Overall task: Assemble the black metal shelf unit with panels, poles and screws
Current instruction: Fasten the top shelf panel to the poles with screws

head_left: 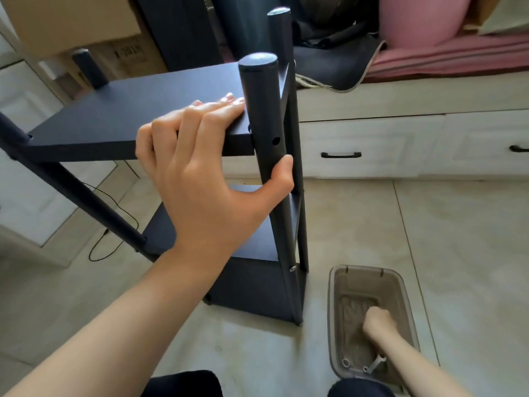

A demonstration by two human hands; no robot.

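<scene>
Left hand (200, 156) laid flat on top panel (128, 110), fingers straight, thumb hooked round near pole (264, 124), likely steadying shelf unit (252, 282); empty screw hole (275, 140) just beside thumb; right hand (378, 322) down in plastic bin (333, 310) right of pole, presumably after screw; grip hidden, cannot tell.

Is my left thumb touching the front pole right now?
Touching. The head view shows the left hand flat on the top panel, its thumb pressed against the front pole.

Left hand (206, 164) stretched forward, fingers flat and straight, thumb spread wide to the right. Right hand (378, 320) reached low, knuckles up, fingers hidden.
</scene>
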